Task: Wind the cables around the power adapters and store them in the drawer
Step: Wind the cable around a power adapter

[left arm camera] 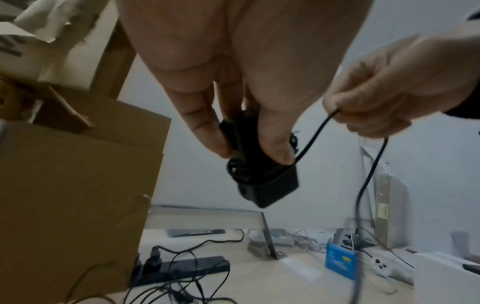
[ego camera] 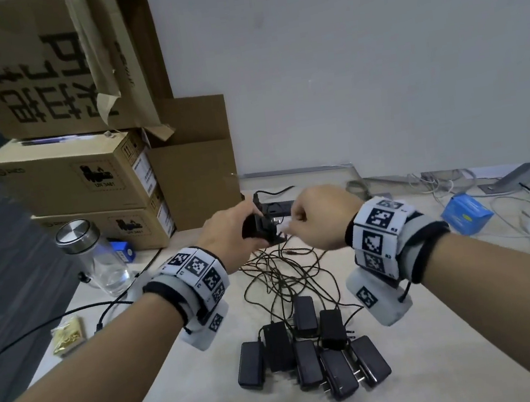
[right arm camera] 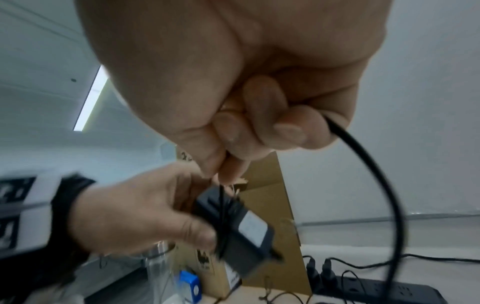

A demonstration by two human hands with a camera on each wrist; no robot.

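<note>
1. our left hand [ego camera: 227,229] grips a black power adapter [left arm camera: 262,181] above the table [ego camera: 188,396], thumb and fingers curled round its body.
2. our right hand [ego camera: 316,217] pinches the adapter's cable [left arm camera: 311,137] just beside it.
3. the adapter's long axis slants down, away from our left palm; a few turns of cable cross its body.
4. seven more adapters [ego camera: 311,360] lie on the table near us, their loose cables [ego camera: 283,276] tangled beyond them.
</note>
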